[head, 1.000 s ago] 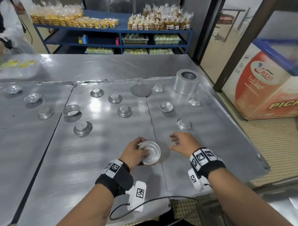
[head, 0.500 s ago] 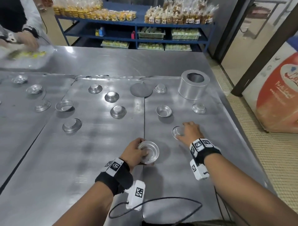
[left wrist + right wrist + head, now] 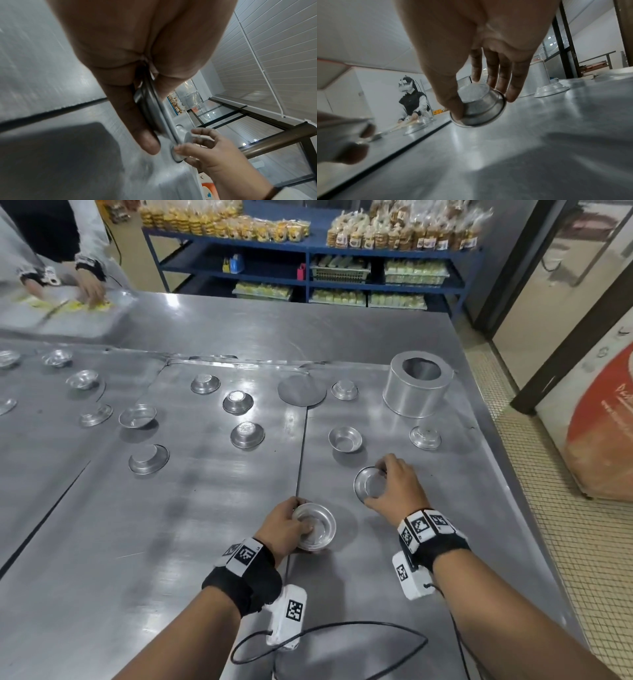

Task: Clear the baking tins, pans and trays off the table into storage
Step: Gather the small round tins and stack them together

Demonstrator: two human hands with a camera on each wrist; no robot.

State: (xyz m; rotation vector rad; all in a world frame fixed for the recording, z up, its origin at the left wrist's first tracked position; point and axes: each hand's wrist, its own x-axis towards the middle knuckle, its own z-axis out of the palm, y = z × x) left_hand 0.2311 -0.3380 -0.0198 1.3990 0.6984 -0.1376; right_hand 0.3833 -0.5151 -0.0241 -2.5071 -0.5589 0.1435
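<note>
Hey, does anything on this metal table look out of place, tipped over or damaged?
Nothing looks spilled or damaged. The small tins lie mixed: some upside down, like one mid-table, others open side up, like one nearby. The right hand holds one tin tilted on edge; the left hand grips another.
</note>
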